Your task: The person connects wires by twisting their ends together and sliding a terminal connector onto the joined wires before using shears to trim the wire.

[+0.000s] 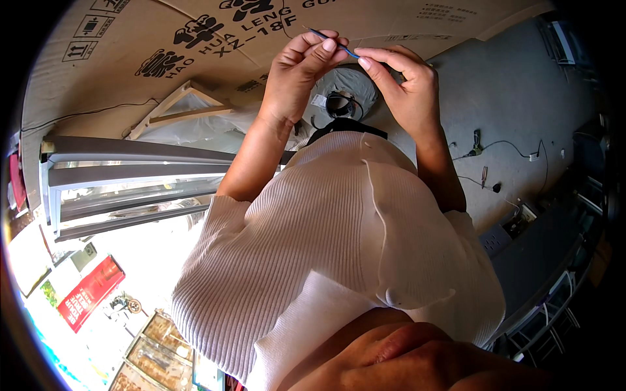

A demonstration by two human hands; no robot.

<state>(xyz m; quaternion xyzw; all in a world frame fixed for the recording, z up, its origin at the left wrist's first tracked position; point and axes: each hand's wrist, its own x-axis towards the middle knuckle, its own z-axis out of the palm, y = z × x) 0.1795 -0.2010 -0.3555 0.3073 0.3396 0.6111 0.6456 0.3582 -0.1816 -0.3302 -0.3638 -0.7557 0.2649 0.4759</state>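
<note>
- One blue wire (351, 53), upper middle of the frame, held by my two hands.
- My left grip (302, 64) pinches it between thumb and fingers, seemingly to steady its length; one thin end pokes out up and left.
- My right grip (409, 77) is pressed together, thumb and fingertip, at the other end, likely keeping it in line.
- Beyond, one large carton (163, 36) spans the upper left, one wooden frame (189, 115) apparently leaning below its print.
- One dark coil (330, 104) lies below my hands.
</note>
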